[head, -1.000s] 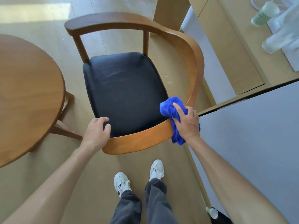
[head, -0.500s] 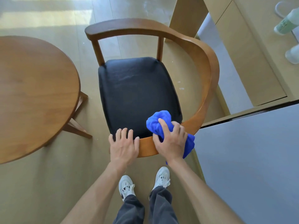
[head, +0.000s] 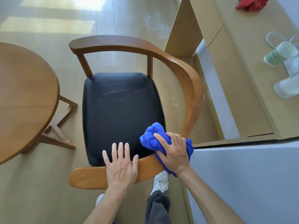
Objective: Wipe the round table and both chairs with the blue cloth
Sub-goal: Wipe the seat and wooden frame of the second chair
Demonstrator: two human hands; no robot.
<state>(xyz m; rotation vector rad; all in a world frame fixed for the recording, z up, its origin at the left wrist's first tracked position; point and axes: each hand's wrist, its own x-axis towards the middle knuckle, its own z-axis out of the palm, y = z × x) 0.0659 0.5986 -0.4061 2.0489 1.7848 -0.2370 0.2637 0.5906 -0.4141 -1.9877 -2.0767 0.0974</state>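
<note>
Hands (head: pixel 120 165) on chair rail (head: pixel 90 177), pale wood floor (head: pixel 40 191)

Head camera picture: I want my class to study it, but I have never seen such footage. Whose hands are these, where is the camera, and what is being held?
No machine here: a person wears a wide-angle camera on the head, looking forward and down, so you see their own arms, legs and shoes. The left hand lies flat, fingers straight, on the wooden backrest rail of the chair. The right hand grips a bunched blue cloth against the same rail, beside the black seat. The round table stands to the left. To the right, a counter holds a red cloth and pale bottles.
</note>
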